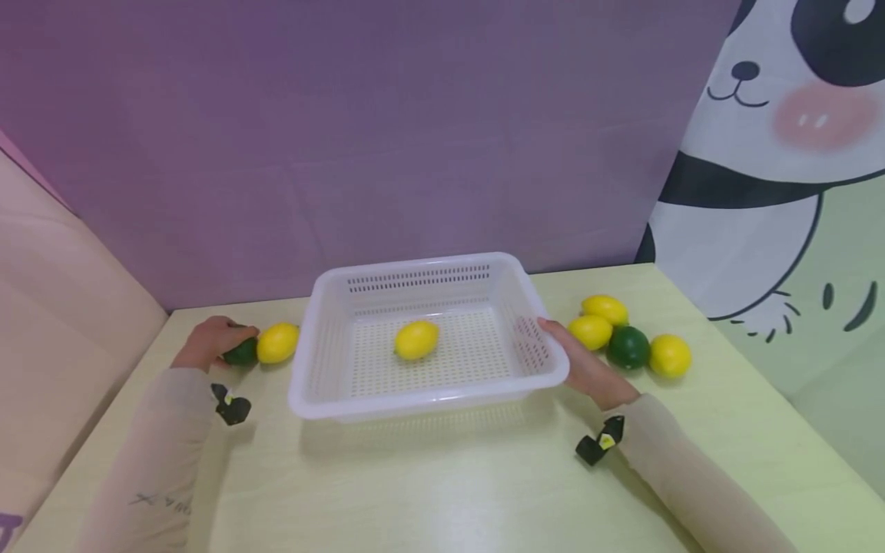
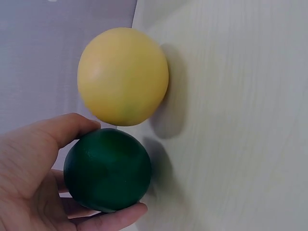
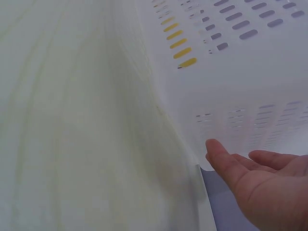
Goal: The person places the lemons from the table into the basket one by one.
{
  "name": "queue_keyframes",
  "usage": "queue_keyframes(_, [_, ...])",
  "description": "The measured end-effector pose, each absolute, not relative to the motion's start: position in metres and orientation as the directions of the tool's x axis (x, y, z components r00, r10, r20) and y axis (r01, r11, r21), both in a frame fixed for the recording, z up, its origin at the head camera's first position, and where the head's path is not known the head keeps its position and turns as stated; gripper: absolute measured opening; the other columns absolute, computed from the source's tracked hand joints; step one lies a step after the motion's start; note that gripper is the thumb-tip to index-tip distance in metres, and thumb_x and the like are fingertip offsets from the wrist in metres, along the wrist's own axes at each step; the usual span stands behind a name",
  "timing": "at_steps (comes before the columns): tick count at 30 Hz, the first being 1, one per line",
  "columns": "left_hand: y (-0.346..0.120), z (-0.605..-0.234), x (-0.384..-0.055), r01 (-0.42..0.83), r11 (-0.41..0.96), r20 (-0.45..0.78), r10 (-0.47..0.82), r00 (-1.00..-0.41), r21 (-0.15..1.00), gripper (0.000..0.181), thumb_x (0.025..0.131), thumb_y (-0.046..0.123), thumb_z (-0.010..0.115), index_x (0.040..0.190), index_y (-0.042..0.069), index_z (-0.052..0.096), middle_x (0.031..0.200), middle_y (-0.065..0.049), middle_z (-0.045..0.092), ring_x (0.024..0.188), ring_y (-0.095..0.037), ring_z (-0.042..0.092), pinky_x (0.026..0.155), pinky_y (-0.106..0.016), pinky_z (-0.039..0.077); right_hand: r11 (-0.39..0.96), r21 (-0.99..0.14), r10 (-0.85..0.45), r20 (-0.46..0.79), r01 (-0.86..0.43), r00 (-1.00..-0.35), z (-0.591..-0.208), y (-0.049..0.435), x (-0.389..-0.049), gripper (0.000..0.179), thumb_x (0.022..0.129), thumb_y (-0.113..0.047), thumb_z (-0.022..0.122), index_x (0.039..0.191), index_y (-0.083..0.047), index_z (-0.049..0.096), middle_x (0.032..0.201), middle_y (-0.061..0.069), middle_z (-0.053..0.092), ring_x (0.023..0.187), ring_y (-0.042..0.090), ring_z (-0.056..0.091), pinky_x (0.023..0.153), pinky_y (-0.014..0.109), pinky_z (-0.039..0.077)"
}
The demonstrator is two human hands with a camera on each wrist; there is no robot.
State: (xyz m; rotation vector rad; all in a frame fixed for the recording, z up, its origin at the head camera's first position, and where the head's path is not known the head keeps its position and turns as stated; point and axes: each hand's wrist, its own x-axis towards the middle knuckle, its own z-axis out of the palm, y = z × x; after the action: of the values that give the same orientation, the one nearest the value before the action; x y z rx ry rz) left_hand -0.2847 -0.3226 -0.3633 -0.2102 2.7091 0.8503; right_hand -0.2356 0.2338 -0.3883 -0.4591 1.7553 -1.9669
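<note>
Left hand [image 1: 210,342]: thumb and fingers clamped round the green fruit [image 1: 242,353], at the left of the table [image 1: 415,484]; yellow fruit [image 1: 278,343] just to its right. White basket [image 1: 429,399] centre, one lemon [image 1: 417,340] inside. Right hand [image 1: 589,370] at the basket's right side; cannot tell whether its fingers grip or merely touch. Step in hand, judged: securing the green fruit. Next move probably calls for lifting clear of its yellow neighbour, basket kept steady.

1. Basket [image 1: 429,397]: smooth plastic, glossy at the rim.
2. Green fruit [image 2: 108,171]: smooth, with a sheen.
3. Lemon [image 1: 417,340]: smooth, softly shiny.
4. Table [image 1: 429,491]: smooth, wood-grained (it catches the light from here).
5. Backdrop [image 1: 415,138]: matt cloth.
6. Sleeve [image 1: 159,445]: matt cloth.
</note>
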Motion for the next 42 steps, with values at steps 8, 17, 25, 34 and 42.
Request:
queue_keyframes(8, [-0.327, -0.358, -0.285, -0.204, 0.793, -0.288, -0.038, -0.957, 0.574, 0.078, 0.093, 0.045, 0.044, 0.132, -0.021, 0.027, 0.126, -0.039, 0.036, 0.109, -0.045, 0.046, 0.072, -0.039, 0.056, -0.036, -0.993, -0.53, -0.076, 0.112, -0.844, -0.388, 0.233, -0.235, 0.062, 0.102, -0.047, 0.018, 0.152, -0.012, 0.006, 0.147, 0.028, 0.02, 0.119, 0.032, 0.043, 0.097, 0.039, 0.041])
queue_keyframes(17, [-0.324, -0.348, -0.287, -0.201, 0.745, -0.251, -0.046, -0.967, 0.636, 0.073, 0.093, 0.04, 0.045, 0.13, -0.02, 0.028, 0.121, -0.037, 0.038, 0.103, -0.043, 0.05, 0.075, -0.043, 0.055, -0.015, -0.995, -0.538, -0.072, 0.095, -0.84, -0.388, 0.233, -0.234, 0.062, 0.102, -0.048, 0.018, 0.152, -0.014, 0.006, 0.149, 0.026, 0.02, 0.122, 0.037, 0.039, 0.099, 0.042, 0.038])
queue_keyframes(25, [-0.314, -0.337, -0.291, -0.177, 0.728, -0.213, -0.044, -0.976, 0.662, 0.068, 0.093, 0.039, 0.048, 0.128, -0.017, 0.034, 0.119, -0.034, 0.041, 0.097, -0.038, 0.053, 0.072, -0.043, 0.056, -0.005, -0.997, -0.538, -0.063, 0.078, -0.841, -0.387, 0.233, -0.233, 0.061, 0.102, -0.048, 0.016, 0.152, -0.015, 0.006, 0.15, 0.024, 0.019, 0.126, 0.04, 0.033, 0.103, 0.046, 0.032])
queue_keyframes(34, [-0.298, -0.319, -0.291, -0.159, 0.702, -0.206, -0.018, -0.978, 0.694, 0.073, 0.093, 0.041, 0.049, 0.134, -0.015, 0.029, 0.123, -0.033, 0.039, 0.094, -0.033, 0.054, 0.075, -0.042, 0.055, 0.008, -0.997, -0.532, -0.071, 0.079, -0.843, -0.386, 0.233, -0.233, 0.062, 0.101, -0.049, 0.017, 0.152, -0.015, 0.007, 0.15, 0.023, 0.021, 0.127, 0.039, 0.032, 0.103, 0.044, 0.031])
queue_keyframes(42, [-0.285, -0.305, -0.293, -0.135, 0.71, -0.193, 0.001, -0.981, 0.691, 0.07, 0.093, 0.041, 0.049, 0.134, -0.013, 0.031, 0.123, -0.031, 0.04, 0.093, -0.031, 0.054, 0.07, -0.036, 0.056, -0.032, -0.994, -0.524, -0.074, 0.106, -0.849, -0.388, 0.232, -0.235, 0.063, 0.102, -0.048, 0.019, 0.152, -0.011, 0.006, 0.148, 0.027, 0.018, 0.118, 0.03, 0.044, 0.097, 0.037, 0.041])
